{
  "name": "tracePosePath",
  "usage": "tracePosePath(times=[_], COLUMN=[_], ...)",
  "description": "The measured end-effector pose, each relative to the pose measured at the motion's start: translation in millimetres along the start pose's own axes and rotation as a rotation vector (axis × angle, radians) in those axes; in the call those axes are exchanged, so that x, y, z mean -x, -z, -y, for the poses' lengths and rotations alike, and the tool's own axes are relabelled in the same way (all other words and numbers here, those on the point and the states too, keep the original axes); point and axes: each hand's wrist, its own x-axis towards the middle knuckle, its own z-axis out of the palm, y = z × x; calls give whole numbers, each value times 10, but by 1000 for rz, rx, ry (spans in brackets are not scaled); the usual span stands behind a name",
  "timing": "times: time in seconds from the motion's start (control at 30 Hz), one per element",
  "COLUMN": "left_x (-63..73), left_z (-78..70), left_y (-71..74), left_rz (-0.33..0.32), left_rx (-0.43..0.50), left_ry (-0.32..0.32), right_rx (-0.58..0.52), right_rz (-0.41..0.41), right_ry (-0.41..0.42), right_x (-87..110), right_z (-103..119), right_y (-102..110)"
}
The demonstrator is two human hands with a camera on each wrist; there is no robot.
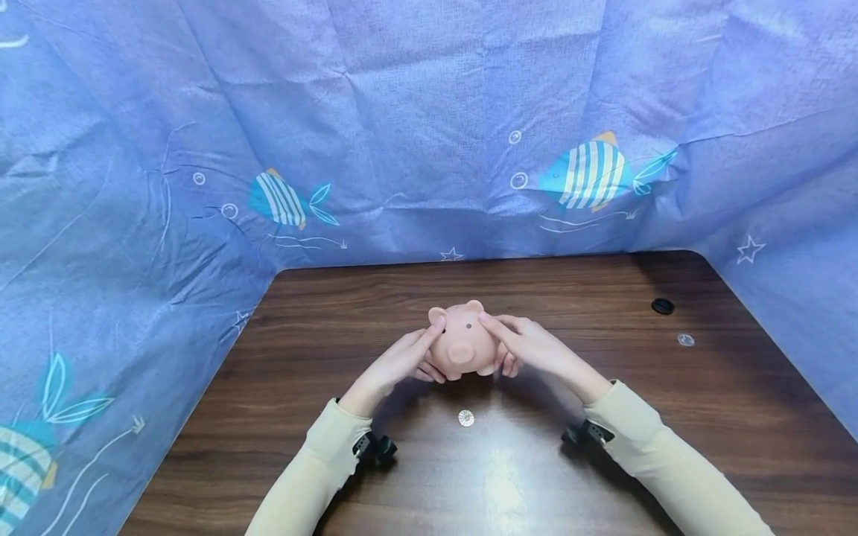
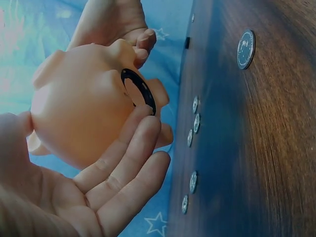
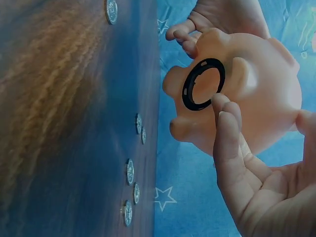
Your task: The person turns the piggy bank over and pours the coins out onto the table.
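Note:
A pink piggy bank is held up off the table, its snout toward the head camera. My left hand grips one side of it, thumb by the ear and fingers underneath. On the other side my right hand holds it the same way. Seen from below in the right wrist view, a black ring surrounds an uncovered round hole in the belly. Fingertips of both hands touch near that ring. Several silver coins lie on the table beneath, mostly hidden by the bank in the head view.
One coin lies on the dark wooden table nearer to me. At the back right are a black round cap and another coin. Blue fish-print cloth hangs around the table's back and sides.

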Motion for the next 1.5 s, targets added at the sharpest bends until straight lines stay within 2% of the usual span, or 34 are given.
tracePosePath(times=[0.2,0.47,0.63,0.87,1.03,1.17,1.23,1.3,1.43,1.5], left_x=[-7,-92,-118,-125,-136,-127,-103,-44,158,271], left_z=[28,18,-9,-16,-6,-45,-110,-210,-440,-502], left_y=[59,124,142,149,146,141,140,145,181,206], left_rz=[14,-25,-62,-69,-63,-81,-116,-174,-308,-330], left_rx=[-37,-82,-156,-177,-170,-146,-147,-182,-305,-324], left_ry=[37,91,93,91,98,81,23,-90,-449,-603], right_rx=[-4,-149,-235,-321,-327,-277,-223,-110,198,314], right_rz=[-2,75,110,126,132,98,60,-4,-192,-255], right_ry=[-38,-94,-136,-170,-174,-130,-56,74,440,614], right_x=[-47,-146,-201,-247,-247,-231,-196,-125,93,190], right_z=[29,0,-27,-51,-56,-24,48,158,396,461], right_y=[-15,-23,-19,38,43,42,48,65,117,142])
